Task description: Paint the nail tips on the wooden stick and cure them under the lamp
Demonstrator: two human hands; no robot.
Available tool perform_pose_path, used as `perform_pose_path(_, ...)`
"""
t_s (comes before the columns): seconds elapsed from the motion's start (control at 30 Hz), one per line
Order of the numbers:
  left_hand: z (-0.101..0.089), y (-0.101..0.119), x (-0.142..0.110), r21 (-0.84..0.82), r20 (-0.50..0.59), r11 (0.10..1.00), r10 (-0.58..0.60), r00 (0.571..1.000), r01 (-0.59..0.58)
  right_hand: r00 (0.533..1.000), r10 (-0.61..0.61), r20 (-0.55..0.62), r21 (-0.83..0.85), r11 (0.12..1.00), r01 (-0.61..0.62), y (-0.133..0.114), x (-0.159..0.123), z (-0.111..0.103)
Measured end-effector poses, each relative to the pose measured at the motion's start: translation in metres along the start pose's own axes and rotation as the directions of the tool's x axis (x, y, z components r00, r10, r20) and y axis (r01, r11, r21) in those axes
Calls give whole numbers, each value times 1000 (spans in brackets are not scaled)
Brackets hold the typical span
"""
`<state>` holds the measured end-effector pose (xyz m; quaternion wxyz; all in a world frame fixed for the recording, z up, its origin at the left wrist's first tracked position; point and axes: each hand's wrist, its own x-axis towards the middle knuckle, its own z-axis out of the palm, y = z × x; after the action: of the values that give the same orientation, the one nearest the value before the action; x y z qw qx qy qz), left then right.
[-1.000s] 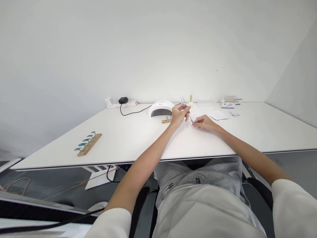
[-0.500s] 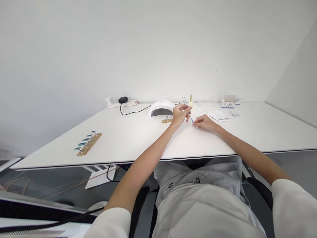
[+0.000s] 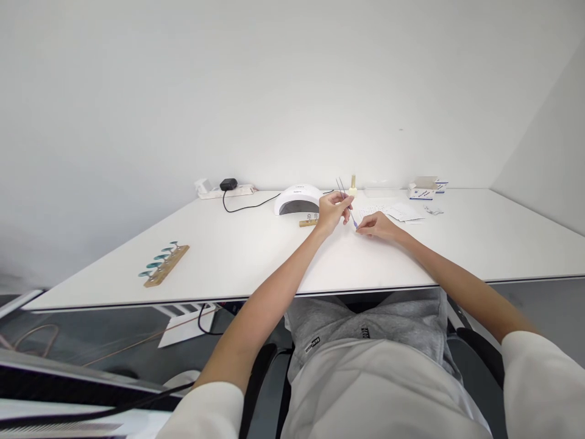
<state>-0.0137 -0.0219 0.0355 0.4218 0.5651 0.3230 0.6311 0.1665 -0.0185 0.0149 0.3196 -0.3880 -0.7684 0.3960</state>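
Note:
My left hand point(image 3: 333, 212) is closed around a pair of thin tweezers point(image 3: 340, 186), whose two slim prongs point up and away. Their purple end point(image 3: 355, 224) slants down to the right, toward the tabletop. Right there my right hand point(image 3: 377, 225) has its thumb and fingers pinched together, low over the table. Whether it grips the purple end or something tiny beside it, I cannot make out. Just behind the left hand stands a nail polish bottle point(image 3: 353, 192). A small wooden stand point(image 3: 308, 224) with clear pieces on it is partly covered by my left hand.
A white nail lamp point(image 3: 298, 195) sits behind the hands, its cable running to a black adapter point(image 3: 228, 184). White sheets point(image 3: 402, 212) and small boxes point(image 3: 423, 190) are at the back right. At the left, a wooden stand point(image 3: 167, 266) carries several teal nail tips near the white table's point(image 3: 219, 268) front edge.
Both hands keep nearly the same pose, with the tweezers still in my left hand. The whole view has shifted very slightly.

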Motion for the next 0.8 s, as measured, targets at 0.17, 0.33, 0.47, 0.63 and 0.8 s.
perform_pose_path(0.17,-4,-3,4,-10,-85,1000,22,996,-23,1000,-6,-10,-18,1000,6,-3,-1,0)
perform_pose_path(0.33,0,-4,1,-19,-69,999,30,997,-32,1000,-7,-9,-28,1000,7,-3,-2,0)
perform_pose_path(0.47,3,0,-2,-25,-57,999,34,998,-35,1000,-15,-4,-18,1000,15,-1,-1,-1)
perform_pose_path(0.63,5,3,-5,0,-47,1000,21,999,-21,1000,-1,-11,-24,1000,1,0,-1,-1)
perform_pose_path(0.8,6,2,-4,27,-34,999,26,999,-25,1000,-2,-12,-26,1000,1,2,-1,0)
